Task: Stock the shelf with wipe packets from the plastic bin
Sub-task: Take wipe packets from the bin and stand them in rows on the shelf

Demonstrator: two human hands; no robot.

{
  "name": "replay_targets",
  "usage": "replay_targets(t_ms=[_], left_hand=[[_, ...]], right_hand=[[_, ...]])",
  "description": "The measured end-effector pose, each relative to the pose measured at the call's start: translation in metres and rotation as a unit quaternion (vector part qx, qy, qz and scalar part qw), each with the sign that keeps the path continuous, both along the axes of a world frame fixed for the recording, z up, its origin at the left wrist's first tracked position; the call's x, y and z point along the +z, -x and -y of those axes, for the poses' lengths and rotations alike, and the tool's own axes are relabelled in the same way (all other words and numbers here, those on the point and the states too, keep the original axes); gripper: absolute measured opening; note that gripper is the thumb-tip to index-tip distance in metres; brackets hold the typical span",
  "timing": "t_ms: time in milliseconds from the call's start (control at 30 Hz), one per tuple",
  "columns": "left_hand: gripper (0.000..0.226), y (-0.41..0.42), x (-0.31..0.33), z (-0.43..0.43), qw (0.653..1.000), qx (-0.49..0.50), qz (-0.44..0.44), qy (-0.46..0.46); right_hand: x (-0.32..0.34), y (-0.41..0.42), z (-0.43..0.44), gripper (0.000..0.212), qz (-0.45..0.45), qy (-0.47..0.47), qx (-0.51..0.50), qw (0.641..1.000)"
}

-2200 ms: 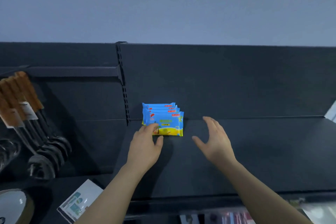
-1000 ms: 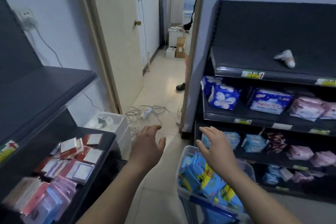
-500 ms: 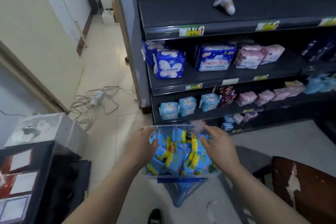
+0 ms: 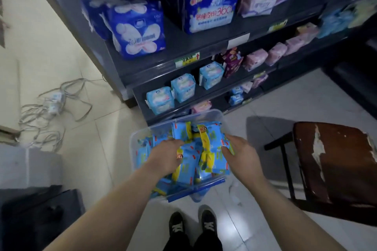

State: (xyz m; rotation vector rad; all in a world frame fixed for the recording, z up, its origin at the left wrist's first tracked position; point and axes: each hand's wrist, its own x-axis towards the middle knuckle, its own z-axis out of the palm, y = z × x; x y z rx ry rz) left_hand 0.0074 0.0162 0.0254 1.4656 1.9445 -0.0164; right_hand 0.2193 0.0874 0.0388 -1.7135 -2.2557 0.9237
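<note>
Both forearms reach forward and down, backs of the hands up, into the clear plastic bin (image 4: pixel 133 144). It sits near centre, just beyond the black shoes (image 4: pixel 177 225).

Left hand (image 4: pixel 165 158): fingers bent down into the blue-and-yellow wipe packets (image 4: pixel 211 138). The fingertips are buried, so I can't tell if it has hold of one.

Right hand (image 4: pixel 242 155): thumb on the face of a packet at the pile's right edge, fingers curled over it, pinching it.

The packets are all in the bin, heaped loose. Whatever carries the bin is hidden except for a blue bit under its near edge.

The dark shelf unit (image 4: pixel 208 47) on the far side holds blurred pad packs and is cut off at the top. The worn brown chair (image 4: pixel 336 169) on the right is clipped by the frame edge.
</note>
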Motion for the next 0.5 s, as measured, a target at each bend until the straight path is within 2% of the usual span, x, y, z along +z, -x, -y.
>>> replay_targets(t_ms=[133,300,400,500], left_hand=[[0.065,-0.006,-0.052,-0.019,0.996,-0.068,-0.008,0.049],[0.075,-0.014,-0.107,-0.031,0.985,-0.135,-0.052,0.099],[0.065,-0.017,-0.124,-0.032,0.975,-0.175,-0.103,0.093],[0.051,-0.010,-0.129,-0.032,0.969,-0.201,-0.092,0.112]], right_hand=[[-0.039,-0.002,-0.009,0.045,0.008,0.035,-0.031,0.999],[-0.085,-0.007,-0.015,0.039,-0.007,0.030,-0.052,0.998],[-0.104,-0.007,-0.016,0.038,-0.014,0.020,-0.051,0.998],[-0.117,-0.005,-0.016,0.040,-0.014,0.026,-0.051,0.998]])
